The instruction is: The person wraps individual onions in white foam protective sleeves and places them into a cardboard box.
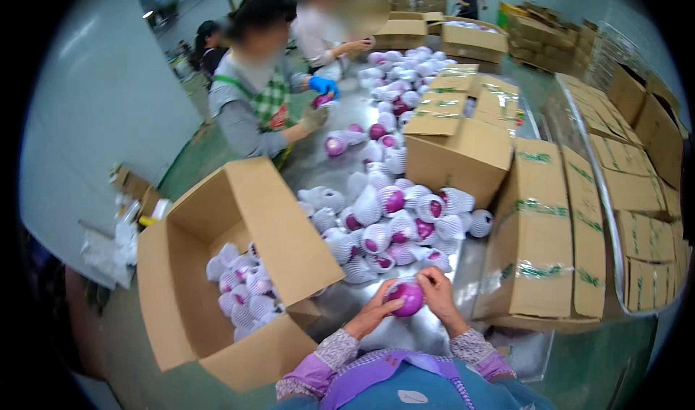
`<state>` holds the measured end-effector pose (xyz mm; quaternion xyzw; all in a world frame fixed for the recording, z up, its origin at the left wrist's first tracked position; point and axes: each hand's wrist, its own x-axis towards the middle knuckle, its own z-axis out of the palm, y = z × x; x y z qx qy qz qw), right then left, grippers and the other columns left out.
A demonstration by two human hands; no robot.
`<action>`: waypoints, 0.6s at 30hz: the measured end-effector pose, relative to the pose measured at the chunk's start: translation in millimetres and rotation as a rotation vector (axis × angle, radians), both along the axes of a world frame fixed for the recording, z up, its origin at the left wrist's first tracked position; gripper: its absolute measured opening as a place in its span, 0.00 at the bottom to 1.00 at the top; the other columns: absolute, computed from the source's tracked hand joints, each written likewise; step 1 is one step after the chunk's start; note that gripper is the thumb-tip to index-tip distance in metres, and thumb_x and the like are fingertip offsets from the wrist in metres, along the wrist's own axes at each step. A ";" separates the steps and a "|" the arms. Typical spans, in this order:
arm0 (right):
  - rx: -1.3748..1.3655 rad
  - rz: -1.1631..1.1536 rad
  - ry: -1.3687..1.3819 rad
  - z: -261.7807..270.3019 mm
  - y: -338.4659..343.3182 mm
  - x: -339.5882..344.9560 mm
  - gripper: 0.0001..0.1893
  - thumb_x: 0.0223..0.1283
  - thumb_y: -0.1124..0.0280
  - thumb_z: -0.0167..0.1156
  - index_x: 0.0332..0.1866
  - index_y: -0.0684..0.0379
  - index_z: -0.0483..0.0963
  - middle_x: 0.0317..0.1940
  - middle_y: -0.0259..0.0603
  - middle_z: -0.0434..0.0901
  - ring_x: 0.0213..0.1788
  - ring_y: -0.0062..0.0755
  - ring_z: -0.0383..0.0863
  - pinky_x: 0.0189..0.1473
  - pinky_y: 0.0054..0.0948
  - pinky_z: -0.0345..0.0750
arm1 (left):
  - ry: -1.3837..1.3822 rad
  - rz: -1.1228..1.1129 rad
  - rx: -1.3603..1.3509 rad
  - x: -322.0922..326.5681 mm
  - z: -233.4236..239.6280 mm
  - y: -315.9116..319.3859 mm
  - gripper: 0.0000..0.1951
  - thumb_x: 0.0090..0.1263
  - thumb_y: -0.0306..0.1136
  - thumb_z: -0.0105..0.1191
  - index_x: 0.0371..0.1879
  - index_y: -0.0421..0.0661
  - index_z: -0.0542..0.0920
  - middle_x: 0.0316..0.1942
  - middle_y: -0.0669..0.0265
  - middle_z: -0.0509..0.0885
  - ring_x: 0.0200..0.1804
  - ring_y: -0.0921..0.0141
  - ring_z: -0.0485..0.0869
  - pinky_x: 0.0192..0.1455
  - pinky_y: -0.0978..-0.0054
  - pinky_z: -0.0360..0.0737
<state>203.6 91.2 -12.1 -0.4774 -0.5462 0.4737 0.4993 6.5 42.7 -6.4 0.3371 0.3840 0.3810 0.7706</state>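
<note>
My left hand [374, 309] holds a shiny purple round fruit [408, 300] close in front of me, its thumb across the front. A strip of white foam net [400, 282] shows along the fruit's upper edge. At the upper right of the fruit, the bent fingers of my right hand [438, 295] pinch the net's edge; the fingertips are partly hidden. Just beyond my hands lies a heap of similar fruits in white foam net sleeves [376, 237], with purple skin showing at their open ends.
An open cardboard box [187, 296] at left holds netted fruits. Taped cartons [543, 236] stand at right; another carton [456, 157] bounds the heap on the metal table [347, 323]. Across it, a person with a blue glove [324, 85] handles a fruit; another person [320, 35] works farther back.
</note>
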 end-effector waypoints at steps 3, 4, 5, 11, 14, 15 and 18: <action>0.069 -0.030 0.050 2.5 -8.2 1.2 0.05 0.70 0.71 0.62 0.39 0.62 0.79 0.36 0.30 0.76 0.38 0.17 0.74 0.42 0.21 0.72 | 0.070 -0.002 0.090 2.0 8.6 2.4 0.39 0.69 0.42 0.65 0.75 0.48 0.60 0.64 0.59 0.73 0.65 0.68 0.73 0.67 0.70 0.72; 0.077 -0.024 0.054 5.5 -9.8 2.2 0.06 0.69 0.71 0.63 0.41 0.62 0.79 0.37 0.31 0.77 0.39 0.18 0.74 0.43 0.22 0.72 | 0.100 0.004 0.139 2.7 12.3 2.9 0.39 0.69 0.42 0.66 0.75 0.47 0.61 0.64 0.59 0.73 0.65 0.68 0.74 0.67 0.70 0.72; 0.084 -0.017 0.056 8.8 -9.5 4.6 0.07 0.68 0.70 0.64 0.42 0.63 0.79 0.38 0.32 0.77 0.40 0.19 0.75 0.43 0.23 0.73 | 0.120 0.002 0.161 3.7 15.6 3.0 0.39 0.68 0.42 0.66 0.74 0.46 0.61 0.64 0.59 0.73 0.65 0.68 0.74 0.68 0.70 0.72; -0.275 0.162 0.184 28.7 -3.5 21.2 0.16 0.65 0.65 0.69 0.51 0.63 0.79 0.42 0.33 0.81 0.43 0.20 0.77 0.49 0.23 0.76 | 0.255 0.031 0.286 5.4 38.1 1.4 0.37 0.65 0.40 0.68 0.71 0.46 0.66 0.63 0.62 0.73 0.64 0.69 0.74 0.68 0.70 0.72; -0.326 0.200 0.243 34.4 -2.7 23.0 0.11 0.66 0.68 0.68 0.47 0.61 0.80 0.37 0.28 0.81 0.40 0.16 0.77 0.46 0.21 0.75 | 0.301 0.050 0.365 9.3 33.0 3.9 0.37 0.63 0.40 0.70 0.70 0.47 0.67 0.63 0.62 0.72 0.64 0.68 0.74 0.68 0.70 0.72; -0.234 0.148 0.182 27.6 -1.7 22.0 0.07 0.67 0.69 0.67 0.43 0.61 0.79 0.37 0.27 0.81 0.39 0.14 0.75 0.44 0.21 0.75 | 0.313 0.058 0.376 9.7 28.0 0.2 0.37 0.63 0.40 0.70 0.70 0.48 0.67 0.63 0.62 0.72 0.65 0.68 0.74 0.68 0.70 0.72; 0.158 -0.050 -0.072 34.5 -8.1 11.9 0.04 0.66 0.73 0.64 0.38 0.62 0.78 0.33 0.33 0.80 0.38 0.21 0.77 0.43 0.26 0.75 | 0.373 0.072 0.368 11.4 20.6 4.9 0.40 0.62 0.41 0.71 0.71 0.46 0.64 0.64 0.62 0.70 0.66 0.67 0.72 0.69 0.69 0.71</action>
